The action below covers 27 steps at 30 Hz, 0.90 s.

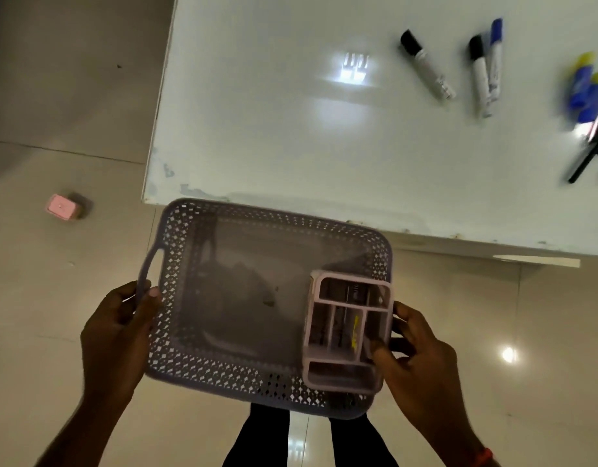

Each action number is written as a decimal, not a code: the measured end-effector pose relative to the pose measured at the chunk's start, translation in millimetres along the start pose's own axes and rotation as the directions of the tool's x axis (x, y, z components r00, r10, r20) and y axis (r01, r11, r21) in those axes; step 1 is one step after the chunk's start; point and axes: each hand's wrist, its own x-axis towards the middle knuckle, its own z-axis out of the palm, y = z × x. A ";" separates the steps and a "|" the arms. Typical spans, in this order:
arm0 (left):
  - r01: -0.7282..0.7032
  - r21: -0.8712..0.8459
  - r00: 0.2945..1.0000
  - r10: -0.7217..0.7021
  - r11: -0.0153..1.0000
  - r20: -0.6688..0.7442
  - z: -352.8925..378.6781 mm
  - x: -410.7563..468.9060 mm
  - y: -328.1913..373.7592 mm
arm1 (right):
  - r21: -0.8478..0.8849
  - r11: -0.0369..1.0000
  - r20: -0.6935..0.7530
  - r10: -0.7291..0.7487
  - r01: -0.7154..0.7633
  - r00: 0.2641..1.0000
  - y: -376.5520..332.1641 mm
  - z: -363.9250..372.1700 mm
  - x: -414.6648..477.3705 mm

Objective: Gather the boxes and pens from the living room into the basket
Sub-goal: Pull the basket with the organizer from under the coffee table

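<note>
Lilac basket point(176, 237): hold level, left hand point(119, 328) gripping its handle, right hand point(422, 358) pinching rim and pink box point(348, 302) together, and set down on tabletop point(257, 129) near markers point(425, 67).

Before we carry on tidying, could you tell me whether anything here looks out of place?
Yes: a small pink box lies on the floor, left of the white table, away from the markers on the tabletop. The table's near edge also looks chipped.
</note>
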 end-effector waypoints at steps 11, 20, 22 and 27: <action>-0.190 -0.146 0.981 0.194 0.971 0.017 26.1 32.1 90.2 | -0.076 0.985 -0.201 -0.166 0.154 0.965 -69.3 -48.2 63.0; -0.198 -0.191 0.956 0.233 0.961 0.181 82.4 101.2 163.0 | 0.037 0.978 -0.374 -0.178 0.206 0.910 -100.9 -42.4 170.4; -0.204 -0.204 0.939 0.250 0.958 0.236 91.5 113.8 171.5 | 0.092 0.971 -0.396 -0.170 0.223 0.902 -104.3 -38.9 186.0; -0.113 -0.393 0.905 0.257 0.913 0.338 97.6 124.2 178.6 | 0.003 0.967 -0.380 -0.234 0.254 0.895 -102.0 -33.0 192.7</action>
